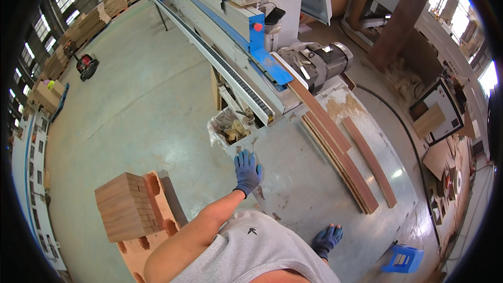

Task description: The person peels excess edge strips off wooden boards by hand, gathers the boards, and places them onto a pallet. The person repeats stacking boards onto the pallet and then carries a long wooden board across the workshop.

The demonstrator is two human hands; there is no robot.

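Observation:
My left hand (247,172), in a blue-grey glove, reaches forward over the near left part of the grey metal table (293,178). Its fingers are spread, with nothing in them. Lower right, my right hand (327,240) hangs by my side in a similar glove with bare fingertips; its fingers are extended and no object shows in it. Beyond the hands lies a stack of reddish-brown wood strips (343,165). One separate curved strip (369,162) rests to its right. Another long strip (304,97) runs from the stack to the blue guard (275,67) of a machine.
A roller rail (230,78) flanks the machine; a lined waste bin (229,128) stands at its end. To the left, stacked wood blocks (126,207) sit on a pallet (157,199). A blue stool (403,258) is lower right. A black cable (406,131) curves past the table.

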